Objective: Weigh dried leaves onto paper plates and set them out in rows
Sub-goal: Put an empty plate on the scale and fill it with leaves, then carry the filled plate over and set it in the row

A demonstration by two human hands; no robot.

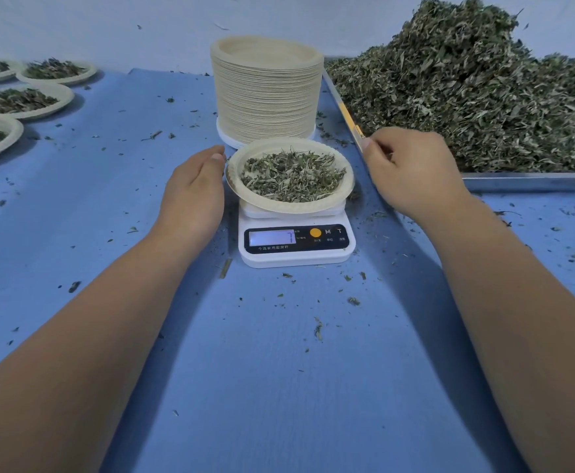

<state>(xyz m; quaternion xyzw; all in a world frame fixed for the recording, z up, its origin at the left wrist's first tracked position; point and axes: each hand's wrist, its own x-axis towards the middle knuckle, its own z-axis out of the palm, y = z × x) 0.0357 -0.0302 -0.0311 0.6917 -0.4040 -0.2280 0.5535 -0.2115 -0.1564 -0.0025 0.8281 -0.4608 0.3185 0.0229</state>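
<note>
A paper plate (342,196) with a small heap of dried leaves (291,175) rests on a white digital scale (296,256) whose display shows 7. My left hand (194,189) lies against the plate's left rim, fingers loosely apart, with nothing visibly in it. To the plate's right, my right hand (412,172) hovers by the tray's near corner with its fingers curled and the tips pinched together. I cannot see any leaves in them. A tall stack of empty paper plates (267,93) stands just behind the scale.
A metal tray (532,182) at the right holds a big pile of dried leaves (477,87). Several filled plates (26,102) lie in rows at the far left. Leaf crumbs are scattered over the blue table cover (279,370).
</note>
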